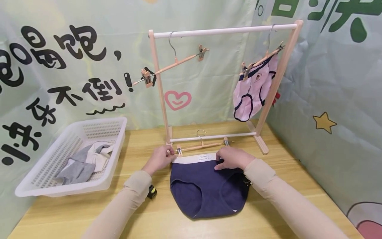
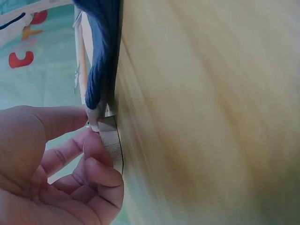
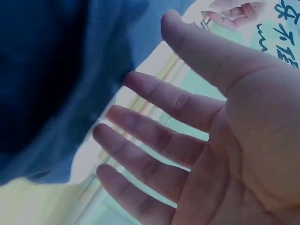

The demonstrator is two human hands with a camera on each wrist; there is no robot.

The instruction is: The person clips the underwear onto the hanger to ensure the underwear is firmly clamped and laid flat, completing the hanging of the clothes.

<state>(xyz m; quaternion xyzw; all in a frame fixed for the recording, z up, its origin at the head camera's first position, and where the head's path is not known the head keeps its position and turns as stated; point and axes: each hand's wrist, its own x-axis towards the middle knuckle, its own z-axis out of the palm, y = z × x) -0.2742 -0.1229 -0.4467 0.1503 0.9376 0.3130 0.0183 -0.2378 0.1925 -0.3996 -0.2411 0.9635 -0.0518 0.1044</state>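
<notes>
Navy underpants (image 1: 209,189) with a white waistband lie flat on the table, waistband toward the rack. At the waistband's left end, my left hand (image 1: 159,158) pinches the corner between thumb and fingers, close beside a clip of the hanger (image 1: 203,146). In the left wrist view, the thumb and fingers of the left hand (image 2: 70,159) meet at the white edge. My right hand (image 1: 234,158) is over the waistband's right part. Its fingers are spread and loosely straight in the right wrist view, with the fingertips (image 3: 136,79) at the band's edge.
Behind stands a wooden rack (image 1: 223,31) with a bare clip hanger (image 1: 176,63) and pink underpants (image 1: 253,88) clipped on another. On the left a white basket (image 1: 116,159) holds grey and cream garments (image 1: 86,162). Fabric walls enclose the table (image 1: 143,215).
</notes>
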